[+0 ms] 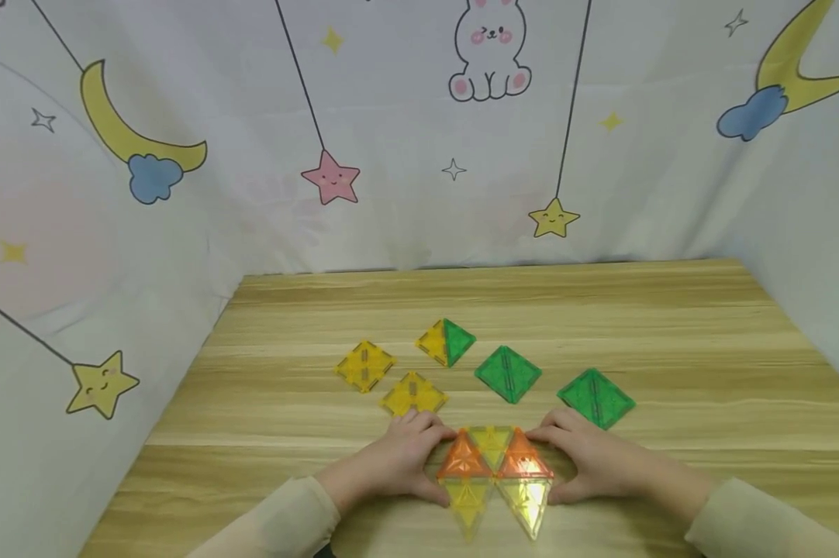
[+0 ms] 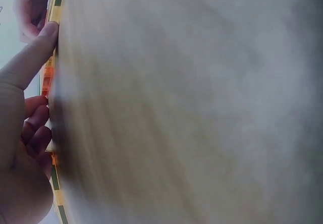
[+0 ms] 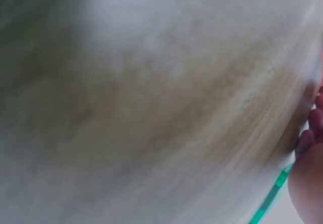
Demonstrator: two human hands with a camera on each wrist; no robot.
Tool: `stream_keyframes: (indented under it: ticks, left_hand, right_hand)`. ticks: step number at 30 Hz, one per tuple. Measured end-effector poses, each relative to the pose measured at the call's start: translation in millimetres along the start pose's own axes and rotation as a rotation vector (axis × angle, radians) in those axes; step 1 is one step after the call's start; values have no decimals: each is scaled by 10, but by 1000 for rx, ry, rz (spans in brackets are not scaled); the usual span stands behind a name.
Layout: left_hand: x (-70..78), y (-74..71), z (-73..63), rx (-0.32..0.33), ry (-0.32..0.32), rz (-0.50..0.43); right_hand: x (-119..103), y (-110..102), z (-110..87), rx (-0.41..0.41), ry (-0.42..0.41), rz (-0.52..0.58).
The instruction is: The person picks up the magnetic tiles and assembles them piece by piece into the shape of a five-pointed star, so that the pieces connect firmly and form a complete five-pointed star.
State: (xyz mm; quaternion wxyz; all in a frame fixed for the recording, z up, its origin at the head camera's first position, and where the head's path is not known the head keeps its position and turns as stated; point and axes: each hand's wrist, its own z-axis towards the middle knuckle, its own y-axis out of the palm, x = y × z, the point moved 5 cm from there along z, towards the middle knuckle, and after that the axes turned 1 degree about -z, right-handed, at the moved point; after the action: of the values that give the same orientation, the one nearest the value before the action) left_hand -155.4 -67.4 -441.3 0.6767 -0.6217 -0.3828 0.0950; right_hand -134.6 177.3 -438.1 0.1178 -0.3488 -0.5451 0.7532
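Observation:
Several flat triangular magnetic tiles lie joined edge to edge on the table in the head view. A yellow tile [image 1: 490,442] sits between a left orange tile [image 1: 464,459] and a right orange tile [image 1: 526,459]. Below these, a left yellow tile [image 1: 467,500] and a right yellow tile [image 1: 529,500] point toward the person. My left hand [image 1: 402,457] holds the group's left side, fingers at the orange tile and thumb by the yellow one. Mirroring it, my right hand [image 1: 594,457] holds the right side. Both wrist views show mostly blurred tabletop, with fingers at the edge.
Behind the hands lie paired tiles: two amber pairs [image 1: 365,366], an amber-and-green pair [image 1: 447,342], a middle green pair [image 1: 508,374] and a right green pair [image 1: 596,398]. The wooden table [image 1: 252,333] meets a printed curtain [image 1: 405,217] at the back.

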Motion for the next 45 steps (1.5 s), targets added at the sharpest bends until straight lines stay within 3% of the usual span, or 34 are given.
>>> stream_keyframes:
  ticks: [10,23,33,38,45]
  left_hand:
    - [26,9,-14,-2,26,4]
    - [50,1,2,-4,34,8]
    - [48,-3,-3,-2,13,6]
    - [42,2,-9,3,12,21]
    - [52,3,-16,18,15,26]
  right_hand:
    - [13,34,-30,36,-26,-8]
    - [6,25,-24,45,4,-5]
    - [-8,12,-27,26,17,32]
    - [-18,13,-31,-1,63,94]
    - [-44,12,8,-105,182,397]
